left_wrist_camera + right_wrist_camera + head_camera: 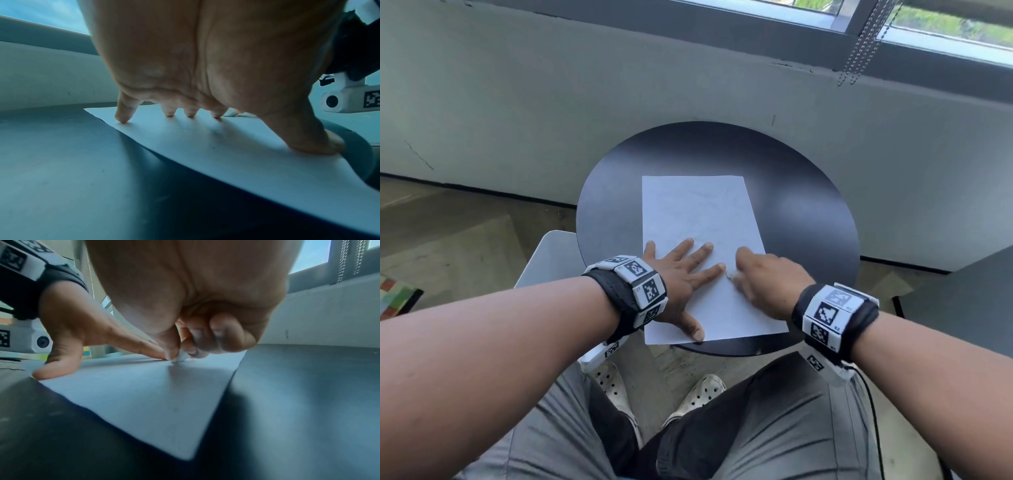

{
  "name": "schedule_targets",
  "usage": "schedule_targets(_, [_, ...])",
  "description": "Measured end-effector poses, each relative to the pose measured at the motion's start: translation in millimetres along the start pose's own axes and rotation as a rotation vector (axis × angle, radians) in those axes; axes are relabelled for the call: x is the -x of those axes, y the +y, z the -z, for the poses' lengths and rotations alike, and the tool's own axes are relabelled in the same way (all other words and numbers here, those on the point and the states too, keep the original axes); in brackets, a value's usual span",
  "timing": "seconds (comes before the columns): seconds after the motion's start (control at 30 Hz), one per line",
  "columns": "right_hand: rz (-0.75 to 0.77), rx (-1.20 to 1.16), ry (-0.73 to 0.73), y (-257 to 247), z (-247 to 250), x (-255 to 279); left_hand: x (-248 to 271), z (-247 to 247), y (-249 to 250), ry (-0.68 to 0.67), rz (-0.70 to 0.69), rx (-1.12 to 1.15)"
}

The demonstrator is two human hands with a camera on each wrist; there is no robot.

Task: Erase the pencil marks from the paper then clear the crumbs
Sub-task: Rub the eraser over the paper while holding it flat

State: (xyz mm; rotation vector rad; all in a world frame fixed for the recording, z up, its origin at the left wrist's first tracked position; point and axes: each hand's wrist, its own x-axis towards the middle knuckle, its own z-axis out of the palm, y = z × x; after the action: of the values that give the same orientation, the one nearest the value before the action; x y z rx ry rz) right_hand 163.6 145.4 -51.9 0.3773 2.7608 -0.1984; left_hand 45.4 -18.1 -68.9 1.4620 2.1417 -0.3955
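Note:
A white sheet of paper [702, 219] with faint pencil marks lies on a round black table [808, 219]. My left hand [681, 274] lies flat on the sheet's near left part, fingers spread and straight, pressing it down; the left wrist view shows its fingertips [123, 120] and thumb on the paper [205, 146]. My right hand [760, 274] is beside it, fingers curled, pinching a small white eraser [180, 357] whose tip touches the paper [156, 395]. The eraser [730, 274] barely shows in the head view.
The table stands against a grey wall [585, 120] under a window [945, 20] with hanging bead chains [859, 48]. A white chair [548, 257] is at the left. My knees and white shoes [698, 394] are below the table's near edge.

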Motion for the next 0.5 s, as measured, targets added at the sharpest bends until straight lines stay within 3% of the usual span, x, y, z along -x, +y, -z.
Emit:
schedule_targets(0.07, [0.069, -0.026, 0.006, -8, -4, 8, -1, -1, -1, -0.002, 0.004, -0.006])
schedule_targets(0.13, [0.268, -0.047, -0.102, -26, -11, 30, -1, -3, 0, 0.002, -0.001, -0.002])
schedule_targets(0.2, [0.366, -0.03, -0.196, -30, -14, 40, -1, -5, 0, 0.008, -0.016, -0.006])
schedule_targets(0.23, [0.335, -0.006, -0.168, -26, -12, 33, -1, -6, 0, 0.007, -0.021, -0.006])
schedule_targets(0.37, [-0.019, -0.002, 0.019, 2, 1, -1, -2, -8, -2, 0.013, -0.024, -0.003])
schedule_targets(0.43, [0.076, -0.019, 0.016, -8, -5, 6, -2, -7, -2, 0.008, -0.017, 0.0])
schedule_targets(0.5, [0.281, -0.031, -0.084, -25, -14, 23, -2, -7, -1, 0.003, -0.012, 0.009])
